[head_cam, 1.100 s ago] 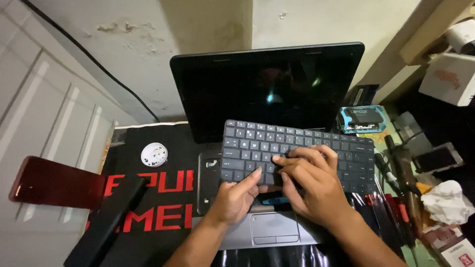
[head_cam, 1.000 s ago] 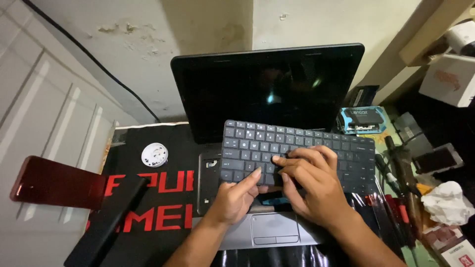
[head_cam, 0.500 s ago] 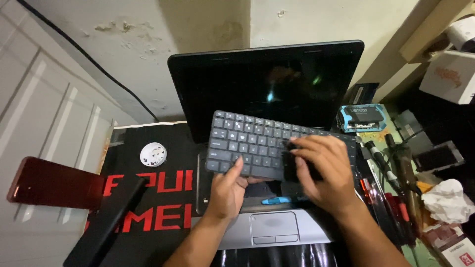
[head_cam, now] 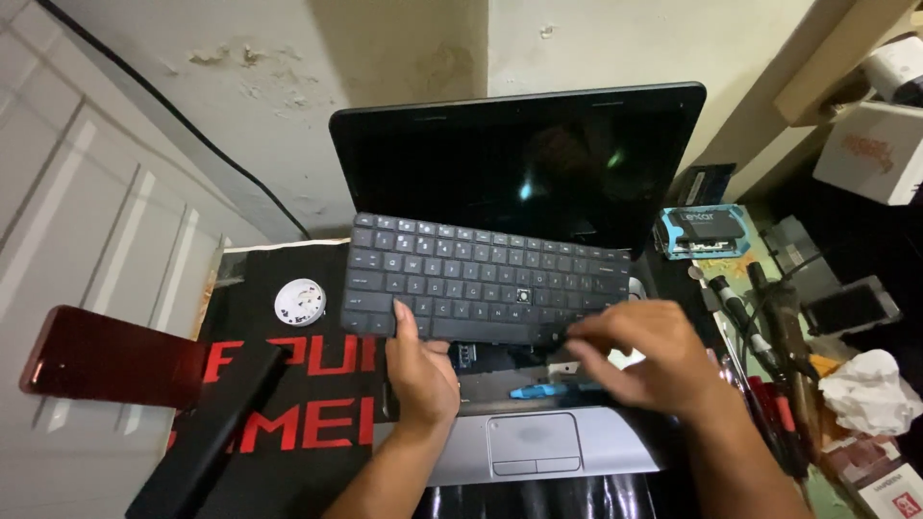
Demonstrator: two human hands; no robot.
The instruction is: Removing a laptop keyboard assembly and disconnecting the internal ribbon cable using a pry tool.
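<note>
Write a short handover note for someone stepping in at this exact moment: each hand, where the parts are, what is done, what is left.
Left hand grips the front edge of the black keyboard, tilted up off the laptop towards its dark screen.
Right hand reaches under the keyboard's right side; its fingers are blurred.
A blue tool lies in the open bay.
Done: keyboard lifted clear at the front.
Left: keyboard is not yet off the laptop.

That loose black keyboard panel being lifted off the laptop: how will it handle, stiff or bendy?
The keyboard looks thin and wide, so probably light and somewhat flexible. The left hand props its lower edge alone, which suggests little weight. The right hand reaches beneath it; handle gently, since anything attached there is hidden.
</note>
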